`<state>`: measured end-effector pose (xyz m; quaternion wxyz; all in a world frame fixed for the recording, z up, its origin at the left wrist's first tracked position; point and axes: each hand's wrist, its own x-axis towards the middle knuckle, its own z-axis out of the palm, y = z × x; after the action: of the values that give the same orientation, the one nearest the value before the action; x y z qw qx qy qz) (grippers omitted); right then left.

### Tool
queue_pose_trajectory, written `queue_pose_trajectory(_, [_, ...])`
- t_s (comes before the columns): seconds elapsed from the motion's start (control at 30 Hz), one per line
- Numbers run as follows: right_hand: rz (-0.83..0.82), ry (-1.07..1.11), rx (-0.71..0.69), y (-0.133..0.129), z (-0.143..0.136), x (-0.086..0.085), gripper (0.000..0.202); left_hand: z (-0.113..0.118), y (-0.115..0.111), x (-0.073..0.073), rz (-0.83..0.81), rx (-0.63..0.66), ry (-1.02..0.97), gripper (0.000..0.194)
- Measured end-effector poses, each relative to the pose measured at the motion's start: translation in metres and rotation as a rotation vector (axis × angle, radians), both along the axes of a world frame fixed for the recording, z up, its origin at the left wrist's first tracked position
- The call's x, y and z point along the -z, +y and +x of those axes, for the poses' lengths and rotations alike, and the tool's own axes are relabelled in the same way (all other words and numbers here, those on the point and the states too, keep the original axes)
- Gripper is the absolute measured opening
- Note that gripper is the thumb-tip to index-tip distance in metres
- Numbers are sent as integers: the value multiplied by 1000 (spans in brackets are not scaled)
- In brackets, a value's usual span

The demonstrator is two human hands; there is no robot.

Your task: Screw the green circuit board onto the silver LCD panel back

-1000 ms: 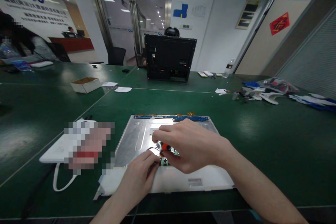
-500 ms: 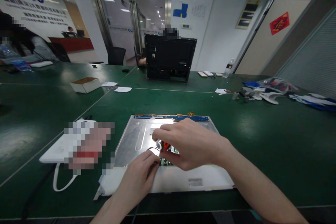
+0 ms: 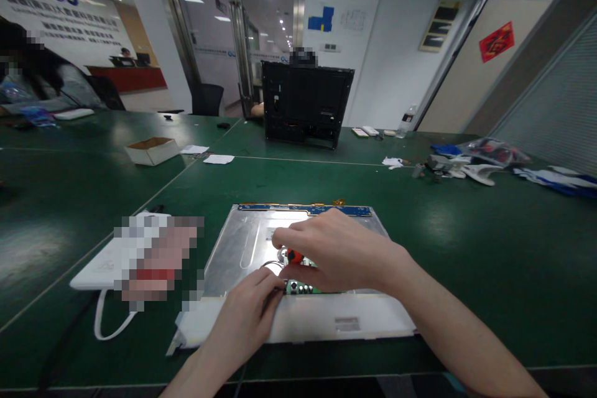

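Note:
A metal-backed panel [image 3: 228, 249] lies flat on the green table, with a blue circuit strip [image 3: 280, 208] along its far edge and a white strip [image 3: 317, 320] along its near edge. My right hand [image 3: 336, 252] is closed around a red and black tool handle [image 3: 295, 256] over a green circuit board [image 3: 301, 288]. The tool's tip is hidden. My left hand [image 3: 252, 301] rests at the board's left side, fingertips pressed together beside a thin dark cable [image 3: 270, 263]; what they pinch, if anything, is hidden.
A white device [image 3: 97, 261] with a white cable lies left of the panel. Farther back are an open box [image 3: 153, 151], paper pieces [image 3: 219, 159] and a black upright panel [image 3: 308, 102]. Gloves and parts [image 3: 448, 165] lie at the right. A person sits far left.
My right fingers have shifted slightly around the red handle, and more of the green board shows below them. The black upright panel at the back has moved a little right. My left hand is still.

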<state>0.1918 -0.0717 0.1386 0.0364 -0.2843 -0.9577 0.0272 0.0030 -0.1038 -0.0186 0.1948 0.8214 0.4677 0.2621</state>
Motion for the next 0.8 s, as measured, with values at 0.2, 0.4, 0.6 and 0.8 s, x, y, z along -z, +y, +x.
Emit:
queue_pose_trajectory(0.2, [7,15,-46,-2,0,-1,19,-1,-1,-2,-23,15,-15,17])
queue_pose_trajectory(0.4, [20,9,-4,-1,-2,0,15,0,0,-2,-17,13,-10,18])
queue_pose_trajectory(0.6, [3,5,13,1,-3,1,15,-1,0,0,-17,6,-8,17])
queue_pose_trajectory(0.8, [-16,22,-5,-4,-1,-1,21,-1,-1,-2,-14,22,-13,17])
